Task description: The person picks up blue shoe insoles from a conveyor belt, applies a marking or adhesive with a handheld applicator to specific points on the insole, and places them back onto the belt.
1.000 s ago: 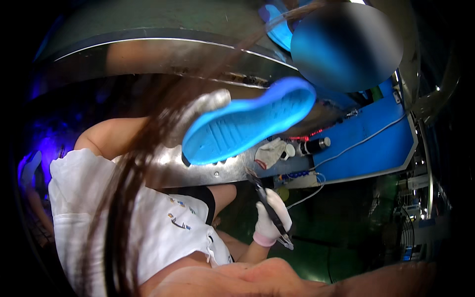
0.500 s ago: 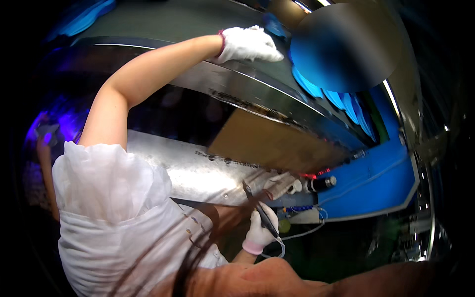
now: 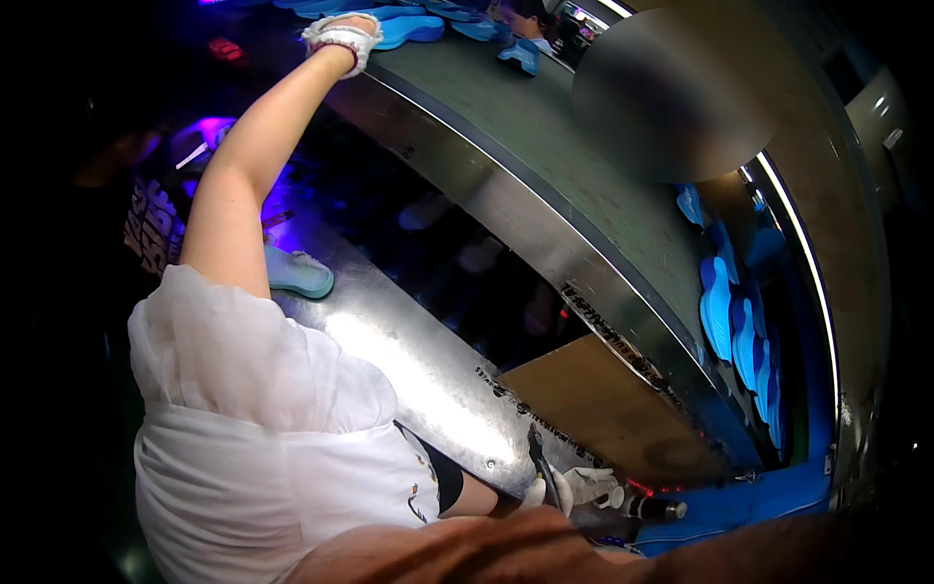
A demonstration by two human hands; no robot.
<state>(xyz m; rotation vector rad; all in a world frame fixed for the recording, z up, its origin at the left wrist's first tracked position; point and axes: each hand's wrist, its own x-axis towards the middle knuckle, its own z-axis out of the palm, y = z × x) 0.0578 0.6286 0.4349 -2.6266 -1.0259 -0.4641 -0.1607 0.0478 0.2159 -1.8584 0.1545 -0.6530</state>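
My left hand (image 3: 342,39), in a white glove, is stretched far out to the conveyor belt (image 3: 545,136). It is at the near end of a blue shoe sole (image 3: 413,31). Its fingers are hidden, so I cannot tell whether it grips the sole. Low in the view, my right hand (image 3: 538,494), also gloved in white, is wrapped round a slim dark pen-shaped tool (image 3: 541,457). The tool's tip points up over the metal worktable (image 3: 409,380). A pale green sole (image 3: 304,273) lies on the worktable beside my left upper arm.
More blue soles (image 3: 718,307) lie along the belt's right side. A cardboard sheet (image 3: 608,399) leans under the belt's metal edge. Near my right hand are a crumpled white item (image 3: 589,485) and a dark cylinder (image 3: 654,508). Other people (image 3: 525,19) show beyond the belt and at left.
My left hand has moved left along the belt to the blue soles. The view has swung left, bringing the green sole into sight. My right hand still holds the tool, now lower in the picture.
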